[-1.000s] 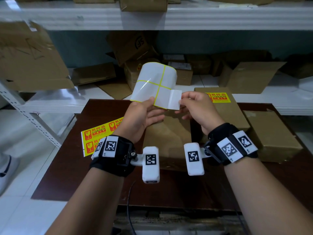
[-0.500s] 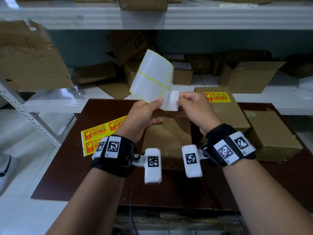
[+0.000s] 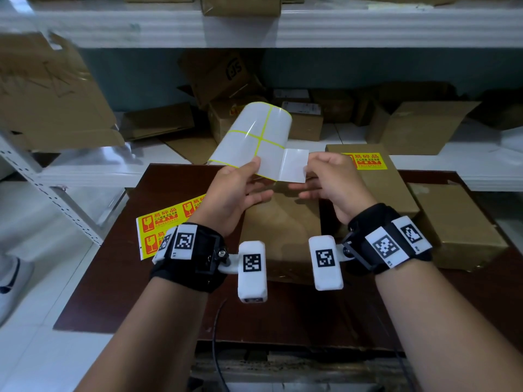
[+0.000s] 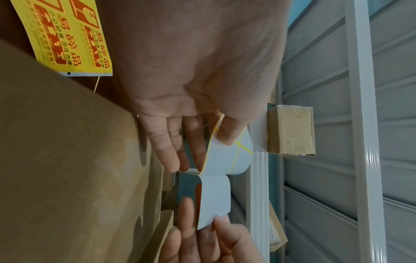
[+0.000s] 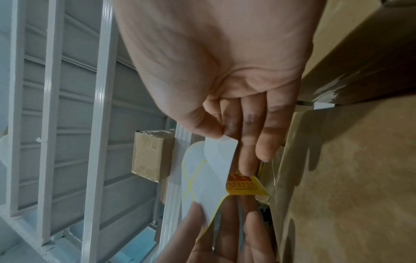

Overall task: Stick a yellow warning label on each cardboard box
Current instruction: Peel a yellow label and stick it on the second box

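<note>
My left hand pinches the near edge of the backing sheet between thumb and fingers, and my right hand pinches the free end of a label that is partly peeled off that sheet. The sheet curls upward, its glossy white back toward me, crossed by thin yellow lines. From the right wrist view I see the label's yellow and red printed face turned down, away from the head camera, with its far end meeting the sheet.

Both hands are held above the dark brown table, over a plain cardboard box lying at the centre. At about 1 o'clock from that box stands a second box with a yellow warning label already on its top. At 3 o'clock, a third box lies flat, its top bare. At 9 o'clock, a sheet of unused yellow labels lies flat on the table, partly hidden by my left wrist.

Behind the table, white shelving carries more cardboard boxes.
</note>
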A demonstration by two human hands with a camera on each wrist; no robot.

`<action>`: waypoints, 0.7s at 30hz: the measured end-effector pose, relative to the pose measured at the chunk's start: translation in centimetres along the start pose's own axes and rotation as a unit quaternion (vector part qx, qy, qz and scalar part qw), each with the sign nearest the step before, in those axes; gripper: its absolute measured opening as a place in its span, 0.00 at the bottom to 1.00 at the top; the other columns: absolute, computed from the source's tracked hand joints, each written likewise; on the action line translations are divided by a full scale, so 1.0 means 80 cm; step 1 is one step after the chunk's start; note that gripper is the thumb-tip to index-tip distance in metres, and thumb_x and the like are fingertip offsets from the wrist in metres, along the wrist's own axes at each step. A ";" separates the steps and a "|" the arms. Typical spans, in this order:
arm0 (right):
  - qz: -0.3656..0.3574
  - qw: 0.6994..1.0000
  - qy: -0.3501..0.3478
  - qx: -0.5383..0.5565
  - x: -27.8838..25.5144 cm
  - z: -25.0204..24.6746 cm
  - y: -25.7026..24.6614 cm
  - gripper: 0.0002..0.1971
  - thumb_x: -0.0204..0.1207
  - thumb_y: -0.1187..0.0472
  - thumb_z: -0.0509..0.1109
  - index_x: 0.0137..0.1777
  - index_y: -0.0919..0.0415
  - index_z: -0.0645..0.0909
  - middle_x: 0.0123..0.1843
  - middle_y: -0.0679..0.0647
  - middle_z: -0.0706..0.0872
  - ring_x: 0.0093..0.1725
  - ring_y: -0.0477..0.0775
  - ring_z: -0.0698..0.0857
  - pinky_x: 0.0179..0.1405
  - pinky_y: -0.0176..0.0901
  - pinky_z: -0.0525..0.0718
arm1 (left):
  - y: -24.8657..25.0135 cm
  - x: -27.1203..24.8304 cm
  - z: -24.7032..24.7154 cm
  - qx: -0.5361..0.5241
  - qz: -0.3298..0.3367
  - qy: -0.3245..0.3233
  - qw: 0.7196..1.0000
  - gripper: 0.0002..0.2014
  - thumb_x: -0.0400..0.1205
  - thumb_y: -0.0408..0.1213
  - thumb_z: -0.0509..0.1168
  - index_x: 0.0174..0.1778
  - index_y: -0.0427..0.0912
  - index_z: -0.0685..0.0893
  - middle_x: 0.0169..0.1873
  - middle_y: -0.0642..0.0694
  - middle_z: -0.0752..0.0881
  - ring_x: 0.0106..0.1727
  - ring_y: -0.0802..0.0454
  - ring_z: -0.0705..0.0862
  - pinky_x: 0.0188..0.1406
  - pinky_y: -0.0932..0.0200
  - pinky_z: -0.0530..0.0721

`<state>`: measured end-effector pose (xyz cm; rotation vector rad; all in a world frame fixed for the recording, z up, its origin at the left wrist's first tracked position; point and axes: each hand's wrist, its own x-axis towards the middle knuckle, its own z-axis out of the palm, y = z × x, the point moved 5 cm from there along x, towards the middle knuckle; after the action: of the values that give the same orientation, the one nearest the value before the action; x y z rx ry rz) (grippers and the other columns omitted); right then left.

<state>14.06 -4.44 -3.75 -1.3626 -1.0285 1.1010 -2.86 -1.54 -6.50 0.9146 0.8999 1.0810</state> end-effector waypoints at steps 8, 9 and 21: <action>0.010 0.999 -0.004 0.032 0.001 -0.005 0.002 0.11 0.80 0.73 0.60 0.48 0.63 0.83 0.38 0.59 0.89 0.41 0.61 0.94 0.24 0.41 0.85 | 0.002 0.002 -0.006 -0.014 0.003 0.010 1.000 0.17 0.88 0.42 0.62 0.73 0.43 0.77 0.61 0.42 0.90 0.58 0.45 0.90 0.46 0.53 0.89; 0.012 0.999 -0.004 0.033 0.001 -0.006 0.003 0.11 0.80 0.73 0.60 0.49 0.63 0.83 0.40 0.60 0.89 0.41 0.62 0.94 0.23 0.40 0.85 | 0.002 0.002 -0.007 -0.015 0.004 0.011 1.000 0.17 0.88 0.42 0.62 0.73 0.43 0.77 0.60 0.42 0.90 0.58 0.46 0.91 0.46 0.53 0.89; 0.017 0.999 0.010 0.044 0.009 -0.017 0.009 0.11 0.80 0.73 0.60 0.51 0.62 0.83 0.42 0.62 0.86 0.38 0.61 0.94 0.24 0.40 0.85 | 0.006 0.005 -0.015 -0.033 0.013 0.021 0.999 0.14 0.89 0.41 0.61 0.69 0.44 0.78 0.58 0.43 0.91 0.54 0.48 0.92 0.56 0.49 0.89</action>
<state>15.53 -4.09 -4.45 -1.3222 -0.9339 1.1436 -4.04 -0.85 -6.57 0.8537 0.8844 1.1490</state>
